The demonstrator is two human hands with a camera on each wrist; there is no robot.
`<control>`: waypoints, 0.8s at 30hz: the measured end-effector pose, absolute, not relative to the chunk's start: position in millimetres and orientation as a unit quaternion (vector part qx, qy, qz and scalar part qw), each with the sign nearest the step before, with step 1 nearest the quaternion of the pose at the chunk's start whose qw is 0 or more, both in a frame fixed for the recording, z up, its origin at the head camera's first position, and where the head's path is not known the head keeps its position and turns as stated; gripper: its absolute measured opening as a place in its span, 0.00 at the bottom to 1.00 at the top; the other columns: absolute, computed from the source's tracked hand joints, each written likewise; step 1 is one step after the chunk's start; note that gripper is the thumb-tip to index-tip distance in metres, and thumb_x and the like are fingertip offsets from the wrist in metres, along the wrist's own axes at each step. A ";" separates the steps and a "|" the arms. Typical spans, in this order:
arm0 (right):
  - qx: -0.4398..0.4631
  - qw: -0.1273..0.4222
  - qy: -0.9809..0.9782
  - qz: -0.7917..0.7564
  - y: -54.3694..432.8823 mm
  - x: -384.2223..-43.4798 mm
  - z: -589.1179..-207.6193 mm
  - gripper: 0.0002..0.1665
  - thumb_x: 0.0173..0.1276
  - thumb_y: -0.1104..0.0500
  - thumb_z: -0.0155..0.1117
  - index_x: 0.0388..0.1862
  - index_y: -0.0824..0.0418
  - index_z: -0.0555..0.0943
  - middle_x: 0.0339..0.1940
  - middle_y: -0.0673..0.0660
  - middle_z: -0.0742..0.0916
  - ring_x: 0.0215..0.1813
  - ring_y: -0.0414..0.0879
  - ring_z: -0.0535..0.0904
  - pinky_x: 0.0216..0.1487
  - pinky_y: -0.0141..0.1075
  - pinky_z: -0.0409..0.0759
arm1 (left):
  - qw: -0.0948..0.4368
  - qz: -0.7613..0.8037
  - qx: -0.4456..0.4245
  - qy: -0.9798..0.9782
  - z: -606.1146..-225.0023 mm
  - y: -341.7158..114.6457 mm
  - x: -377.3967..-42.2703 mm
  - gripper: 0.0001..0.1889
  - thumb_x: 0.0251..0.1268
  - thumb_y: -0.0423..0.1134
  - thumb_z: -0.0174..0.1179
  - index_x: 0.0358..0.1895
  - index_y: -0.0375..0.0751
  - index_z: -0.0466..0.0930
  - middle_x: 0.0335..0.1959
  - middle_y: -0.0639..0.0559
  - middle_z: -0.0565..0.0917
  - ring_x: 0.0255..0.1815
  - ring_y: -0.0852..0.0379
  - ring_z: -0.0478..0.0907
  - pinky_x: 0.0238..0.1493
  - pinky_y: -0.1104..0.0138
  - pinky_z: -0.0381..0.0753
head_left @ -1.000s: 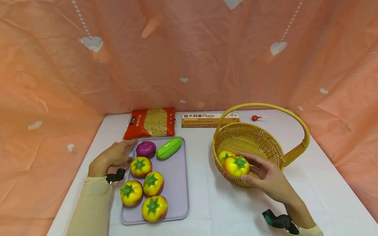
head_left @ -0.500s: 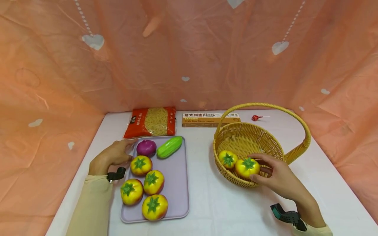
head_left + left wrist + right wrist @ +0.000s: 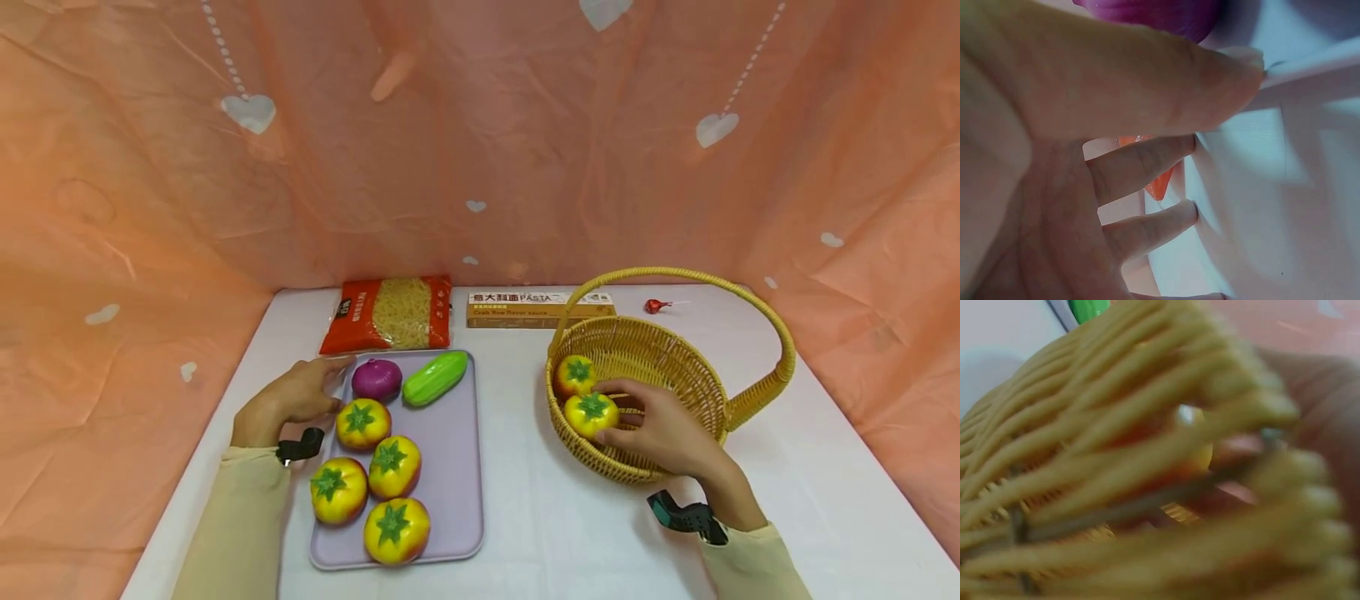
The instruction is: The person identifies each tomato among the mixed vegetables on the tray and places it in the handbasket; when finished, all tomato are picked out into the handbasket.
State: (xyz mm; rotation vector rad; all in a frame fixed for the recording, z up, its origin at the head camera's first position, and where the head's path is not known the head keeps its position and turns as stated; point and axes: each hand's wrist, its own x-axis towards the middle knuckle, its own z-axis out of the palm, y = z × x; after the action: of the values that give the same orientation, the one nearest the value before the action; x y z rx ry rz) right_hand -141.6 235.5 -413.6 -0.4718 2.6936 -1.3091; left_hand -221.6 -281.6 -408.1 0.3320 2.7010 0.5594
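On the right, the yellow wicker basket (image 3: 637,479) holds two yellow-and-red tomatoes. My right hand (image 3: 663,425) reaches over its near rim and grips the nearer tomato (image 3: 591,414). The other tomato (image 3: 576,376) sits just behind it, against the basket's left wall. In the right wrist view the basket's weave (image 3: 1104,431) covers most of the held tomato. My left hand (image 3: 296,393) rests at the left edge of the lilac tray (image 3: 453,467), beside a purple onion (image 3: 377,380). In the left wrist view its thumb lies by the tray rim, with the fingers spread and holding nothing.
The tray also bears several tomatoes (image 3: 395,467) and a green cucumber (image 3: 435,378). Behind it lies a red bag of pasta (image 3: 390,314). A pasta box (image 3: 517,311) and a red lollipop (image 3: 657,306) lie at the back. The basket's tall handle (image 3: 675,272) arches over its opening.
My right hand has brought its tomato down into the basket, first rightward, then back left. The other tomato there now sits farther back. My left hand stays at the tray edge.
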 end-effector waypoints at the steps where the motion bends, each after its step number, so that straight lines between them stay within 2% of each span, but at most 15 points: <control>1: -0.154 0.056 0.887 -0.431 234.4 -143.0 -415.5 0.32 0.64 0.59 0.85 0.66 0.64 0.84 0.64 0.66 0.87 0.62 0.61 0.89 0.58 0.43 0.92 | 0.180 0.198 0.118 0.956 -408.3 -281.6 -221.6 0.44 0.63 0.35 0.73 0.84 0.37 0.68 0.73 0.22 0.77 0.69 0.21 0.73 0.73 0.26 0.70; 9: -0.157 0.038 0.902 -0.401 228.5 -148.0 -422.1 0.33 0.63 0.59 0.86 0.66 0.64 0.86 0.64 0.66 0.89 0.58 0.58 0.91 0.56 0.47 0.92 | 0.187 0.197 0.110 0.956 -408.1 -282.3 -221.5 0.44 0.64 0.36 0.72 0.84 0.39 0.67 0.75 0.22 0.75 0.71 0.20 0.72 0.73 0.25 0.70; 17: -0.144 0.011 0.909 -0.390 231.2 -141.5 -414.2 0.37 0.65 0.51 0.86 0.70 0.60 0.84 0.67 0.63 0.89 0.63 0.61 0.90 0.63 0.56 0.89 | 0.191 0.202 0.104 0.955 -410.7 -282.2 -222.2 0.44 0.64 0.36 0.72 0.85 0.40 0.66 0.75 0.23 0.75 0.72 0.21 0.72 0.73 0.25 0.70; 18: -0.147 0.004 0.907 -0.394 231.3 -139.6 -412.3 0.37 0.66 0.51 0.85 0.70 0.60 0.84 0.66 0.62 0.89 0.63 0.62 0.90 0.64 0.55 0.88 | 0.191 0.203 0.105 0.955 -411.2 -282.1 -222.5 0.44 0.64 0.36 0.71 0.85 0.40 0.66 0.75 0.23 0.75 0.71 0.21 0.72 0.73 0.25 0.70; 21: -0.156 -0.006 0.890 -0.429 230.3 -133.2 -406.0 0.35 0.68 0.54 0.83 0.72 0.60 0.83 0.67 0.62 0.89 0.66 0.60 0.89 0.67 0.43 0.88 | 0.191 0.201 0.105 0.955 -411.4 -281.0 -222.7 0.44 0.65 0.36 0.72 0.85 0.40 0.66 0.75 0.23 0.75 0.72 0.21 0.72 0.73 0.25 0.70; 24: -0.189 -0.005 0.846 -0.498 227.0 -127.8 -401.1 0.34 0.71 0.63 0.79 0.75 0.62 0.80 0.69 0.65 0.87 0.69 0.56 0.87 0.69 0.33 0.84 | 0.189 0.199 0.104 0.956 -410.7 -280.4 -222.6 0.44 0.65 0.37 0.72 0.85 0.40 0.66 0.75 0.22 0.74 0.72 0.21 0.72 0.73 0.26 0.70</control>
State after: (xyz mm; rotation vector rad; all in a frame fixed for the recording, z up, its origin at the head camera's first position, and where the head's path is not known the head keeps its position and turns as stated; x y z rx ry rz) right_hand -127.8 227.0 -401.1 -0.5956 2.6669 -1.5694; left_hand -222.6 -280.4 -410.7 0.2924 2.6882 0.5582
